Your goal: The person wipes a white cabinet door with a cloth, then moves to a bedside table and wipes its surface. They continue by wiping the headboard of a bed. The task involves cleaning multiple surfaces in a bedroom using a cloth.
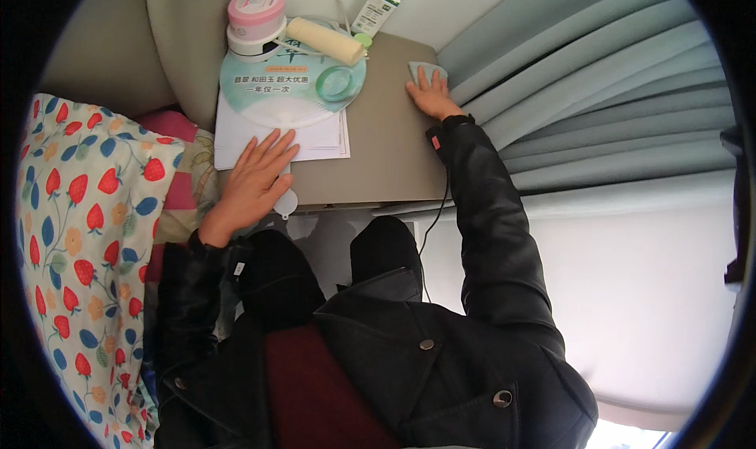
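My left hand (257, 180) lies flat with its fingers spread over a stack of white papers (319, 145) and the lower part of a hand fan (260, 103). The fan is printed teal and white and bears writing. Its handle seems to run beneath my fingers to a pale round end (286, 202) at the table edge. At the bedside table's right side, my right hand (434, 95) presses a folded light blue cloth (415, 68) against the surface, fingers on top. A pale green bangle (335, 84) rests on the fan.
Behind the papers stand a pink-lidded jar (257, 9) on a white base (254, 46), a cream cylinder (328, 40) and a green-and-white box (376, 12). Grey-green curtains (590, 89) border the table (378, 177). Strawberry-print bedding (88, 230) lies left. A black cable (434, 224) hangs by my right sleeve.
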Demonstrator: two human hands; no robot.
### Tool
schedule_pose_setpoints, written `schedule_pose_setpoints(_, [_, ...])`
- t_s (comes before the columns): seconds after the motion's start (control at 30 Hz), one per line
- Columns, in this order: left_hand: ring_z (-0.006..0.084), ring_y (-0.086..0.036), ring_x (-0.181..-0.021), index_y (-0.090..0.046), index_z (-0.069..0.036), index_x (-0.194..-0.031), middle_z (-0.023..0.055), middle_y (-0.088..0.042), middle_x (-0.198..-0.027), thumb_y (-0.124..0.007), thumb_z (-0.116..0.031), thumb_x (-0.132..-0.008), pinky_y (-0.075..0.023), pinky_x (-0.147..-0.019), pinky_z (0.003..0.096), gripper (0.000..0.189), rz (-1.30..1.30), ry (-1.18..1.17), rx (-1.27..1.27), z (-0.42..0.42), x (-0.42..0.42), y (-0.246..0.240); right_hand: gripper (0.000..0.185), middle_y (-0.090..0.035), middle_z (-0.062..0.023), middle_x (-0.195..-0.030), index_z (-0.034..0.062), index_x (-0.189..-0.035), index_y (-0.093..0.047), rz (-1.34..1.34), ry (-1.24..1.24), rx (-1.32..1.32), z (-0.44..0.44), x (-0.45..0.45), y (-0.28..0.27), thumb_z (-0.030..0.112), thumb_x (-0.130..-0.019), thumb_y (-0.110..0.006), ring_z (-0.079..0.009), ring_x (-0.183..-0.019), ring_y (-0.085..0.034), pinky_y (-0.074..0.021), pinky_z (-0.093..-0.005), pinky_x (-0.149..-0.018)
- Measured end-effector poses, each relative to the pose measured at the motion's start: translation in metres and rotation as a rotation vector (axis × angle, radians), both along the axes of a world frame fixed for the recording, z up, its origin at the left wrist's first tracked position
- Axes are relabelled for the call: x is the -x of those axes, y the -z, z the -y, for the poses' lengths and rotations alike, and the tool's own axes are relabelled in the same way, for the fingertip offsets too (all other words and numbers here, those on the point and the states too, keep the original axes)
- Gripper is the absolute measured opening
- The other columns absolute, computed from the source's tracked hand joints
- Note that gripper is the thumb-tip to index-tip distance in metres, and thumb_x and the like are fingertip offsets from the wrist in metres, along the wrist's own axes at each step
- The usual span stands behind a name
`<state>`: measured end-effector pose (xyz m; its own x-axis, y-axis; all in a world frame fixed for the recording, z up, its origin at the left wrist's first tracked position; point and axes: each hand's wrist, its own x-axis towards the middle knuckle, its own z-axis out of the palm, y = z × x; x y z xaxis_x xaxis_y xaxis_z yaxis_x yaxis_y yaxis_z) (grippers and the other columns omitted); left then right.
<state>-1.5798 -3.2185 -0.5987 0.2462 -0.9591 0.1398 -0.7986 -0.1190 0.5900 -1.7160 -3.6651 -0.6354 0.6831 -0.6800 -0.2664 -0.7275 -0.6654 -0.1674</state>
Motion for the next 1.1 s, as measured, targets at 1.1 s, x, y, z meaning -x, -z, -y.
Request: schedule_pose_setpoints(1.1, [0.0278,-0.03,-0.149,-0.054,-0.014,-0.144,0.004,-0.041,-0.157,-0.036,-0.034,-0.105,-0.0161,-0.122,0.0498,0.047,0.053,-0.041,0.125,0.004,-0.002,0.025,0.067,-0.019,-0.015,-0.165,0.0076,-0.158,-0.025,0.448,0.024,-0.318,-0.075,0.147,-0.011,0.045,-0.104,-0.039,-0.0302,-0.154,-0.009,-0.0128,-0.0381,-0.123])
